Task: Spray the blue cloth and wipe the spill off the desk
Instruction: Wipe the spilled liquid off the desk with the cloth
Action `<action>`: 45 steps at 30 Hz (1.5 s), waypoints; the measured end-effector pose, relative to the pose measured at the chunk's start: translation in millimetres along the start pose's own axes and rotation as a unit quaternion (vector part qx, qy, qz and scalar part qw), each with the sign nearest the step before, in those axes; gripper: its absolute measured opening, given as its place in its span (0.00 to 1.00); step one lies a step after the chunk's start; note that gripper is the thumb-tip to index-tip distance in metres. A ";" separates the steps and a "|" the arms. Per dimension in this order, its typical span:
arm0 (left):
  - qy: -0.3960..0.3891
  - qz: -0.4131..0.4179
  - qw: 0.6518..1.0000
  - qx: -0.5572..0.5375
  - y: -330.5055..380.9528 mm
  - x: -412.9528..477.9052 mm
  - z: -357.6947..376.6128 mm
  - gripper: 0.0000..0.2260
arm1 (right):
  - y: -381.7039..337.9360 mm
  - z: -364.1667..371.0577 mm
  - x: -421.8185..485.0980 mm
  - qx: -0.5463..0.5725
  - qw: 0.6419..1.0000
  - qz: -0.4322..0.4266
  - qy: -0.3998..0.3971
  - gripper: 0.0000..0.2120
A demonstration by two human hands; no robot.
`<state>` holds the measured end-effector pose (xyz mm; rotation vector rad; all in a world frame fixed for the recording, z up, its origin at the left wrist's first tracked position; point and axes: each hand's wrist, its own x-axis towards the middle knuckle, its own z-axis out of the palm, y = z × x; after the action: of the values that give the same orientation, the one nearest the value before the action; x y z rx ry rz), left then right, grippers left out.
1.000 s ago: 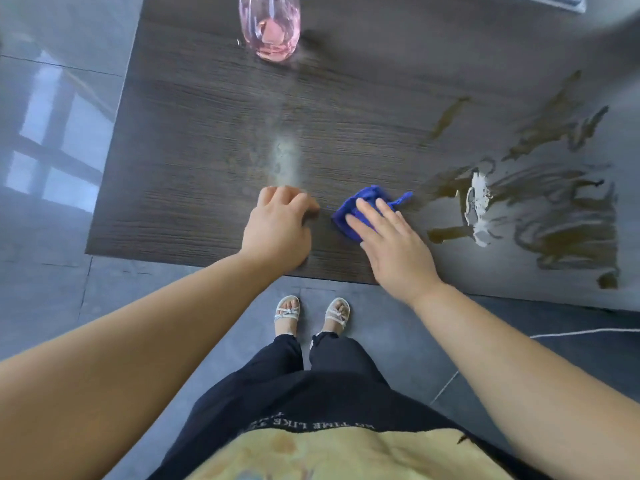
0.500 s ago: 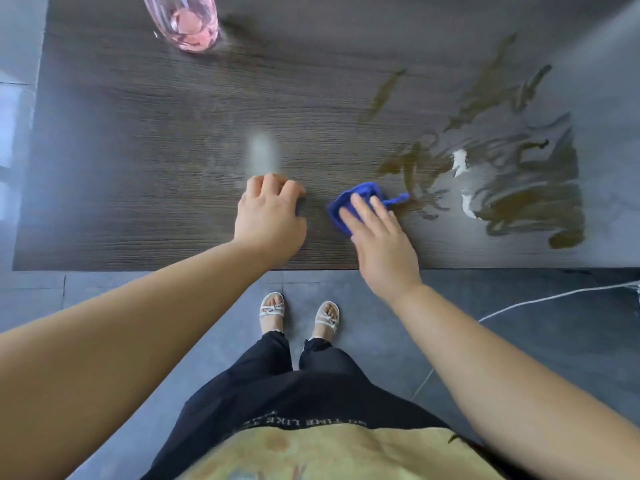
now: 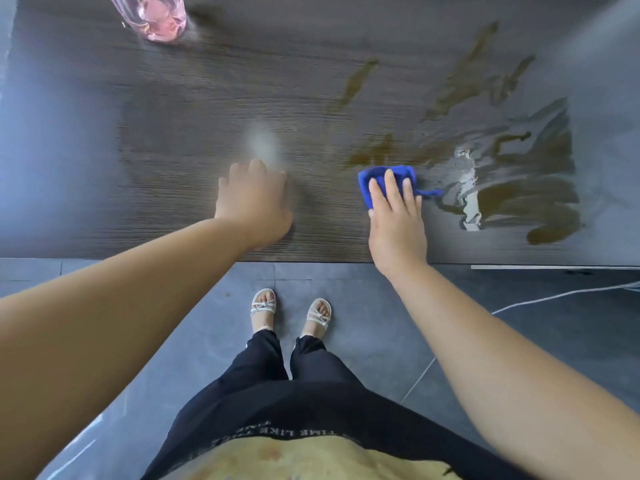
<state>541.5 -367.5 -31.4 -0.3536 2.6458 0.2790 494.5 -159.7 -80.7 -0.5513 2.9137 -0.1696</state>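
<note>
Left hand (image 3: 254, 206): rests on the desk (image 3: 173, 133), a dark wood-grain top. It is motion-blurred, so I cannot tell how the fingers lie.
Bottle (image 3: 152, 19): translucent pink, at the far edge to the left.
Blue cloth (image 3: 375, 173): soft, bunched, long axis left to right, thin loop pointing right, at the spill's left margin.
Right hand (image 3: 396, 223): flat, straight fingers pressing the cloth.
Spill (image 3: 519, 199): brown, glossy smears.
Change: the cloth and right hand were just beside the left hand and are now well apart from it.
</note>
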 end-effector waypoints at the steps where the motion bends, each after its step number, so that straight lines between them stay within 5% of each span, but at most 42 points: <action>1: -0.006 0.001 1.000 0.010 0.6 0.2 1.1 0.28 | -12.5 2.2 8.9 0.015 0.999 0.027 0.010 0.22; 5: -0.026 0.014 0.999 0.029 -2.7 0.4 0.0 0.36 | -61.1 15.3 3.5 0.014 0.995 -0.087 0.038 0.24; 9: -0.041 0.041 0.997 0.055 -8.1 -1.8 -4.7 0.44 | -11.7 7.3 -14.4 -0.024 0.969 -0.244 -0.013 0.22; 11: -0.043 0.050 0.995 0.076 -9.6 -2.0 -3.2 0.48 | 13.2 -1.3 1.5 -0.043 0.978 -0.205 -0.017 0.22; 15: -0.044 0.051 0.992 0.109 -7.8 -1.4 0.3 0.52 | -10.3 -10.4 54.2 -0.017 1.000 0.003 -0.007 0.23; 17: -0.043 0.047 0.992 0.113 -6.8 -0.8 1.0 0.53 | -41.5 -5.0 58.4 0.003 1.000 0.021 0.003 0.24; 24: -0.043 0.052 0.992 0.111 -8.9 -1.7 0.1 0.52 | -7.2 1.4 15.8 -0.056 0.951 -0.301 -0.035 0.23; 27: -0.070 0.030 0.996 0.043 -8.1 -0.2 -12.3 0.44 | 16.2 -6.8 43.6 -0.054 0.972 -0.230 -0.013 0.23; 30: -0.094 -0.005 0.995 -0.044 -15.0 17.1 -36.3 0.30 | -12.3 -6.0 60.7 0.004 0.998 -0.061 0.000 0.22; 32: -0.067 -0.024 0.996 -0.061 -20.2 31.7 -47.9 0.27 | -40.8 0.6 54.1 0.007 0.999 -0.028 0.021 0.23; 37: -0.031 -0.061 0.997 -0.023 -30.8 57.1 -53.1 0.49 | -39.5 2.4 23.0 -0.028 0.958 -0.284 -0.030 0.23; 39: -0.057 -0.058 0.997 -0.012 -34.8 63.3 -51.3 0.56 | -17.1 -3.1 35.4 -0.044 0.949 -0.311 -0.024 0.23; 45: -0.091 -0.062 0.993 0.032 -27.9 67.2 -41.1 0.64 | -52.1 -8.9 100.5 0.021 1.000 -0.019 -0.005 0.23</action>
<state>474.8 -417.7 -30.2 -0.4477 2.4355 0.1775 419.0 -244.5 -79.2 -0.5990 2.8850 -0.2316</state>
